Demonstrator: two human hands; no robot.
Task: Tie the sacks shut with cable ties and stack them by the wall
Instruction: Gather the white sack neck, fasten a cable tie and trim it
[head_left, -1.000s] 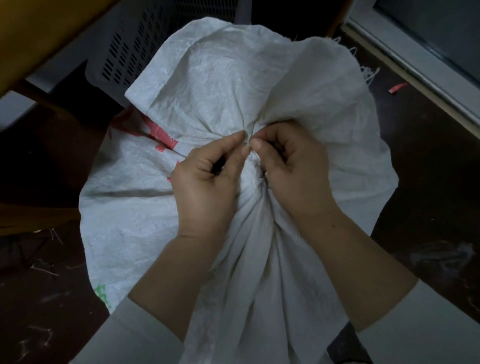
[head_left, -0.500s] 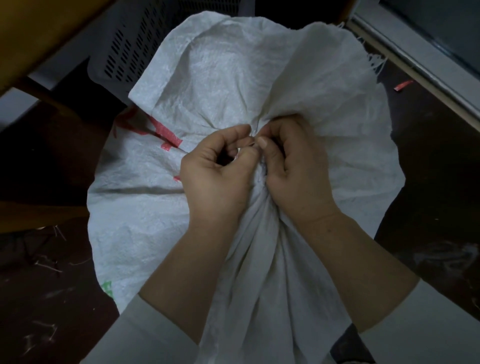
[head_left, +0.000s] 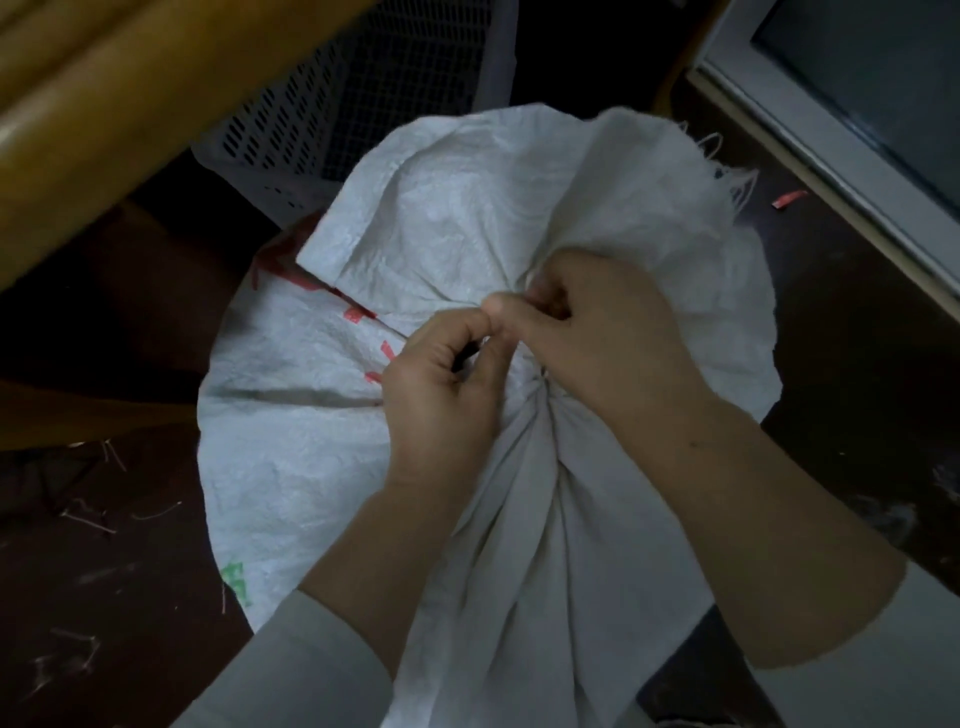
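Head view, looking down. A white woven sack (head_left: 322, 447) stood on the dark floor (head_left: 104, 597), filling the middle of the frame, red print on its upper left panel and a green mark low on the left. Its mouth was bunched into a twisted neck at centre, pleats running down toward the camera; the loose top flared up and away, frayed threads at its right edge.

Left hand (head_left: 441, 384) sat at the neck's left side, fingers curled, thumb and forefinger pinched together at the gather. Right hand (head_left: 597, 332) closed over the neck from the right, fingers folded into the cloth, its thumb tip touching the left thumb. Both were clamped at the neck; whether a cable tie lay between the fingertips could not be told, only a thin dark line at the cinch. Pale sleeves showed at both forearms.

Behind the sack, touching or just beside it: a white perforated plastic crate (head_left: 322, 104). A yellow-brown wooden edge (head_left: 104, 104) crossed upper left. A pale-framed dark panel (head_left: 831, 130) at upper right, a red scrap (head_left: 789, 198) on the floor near it.
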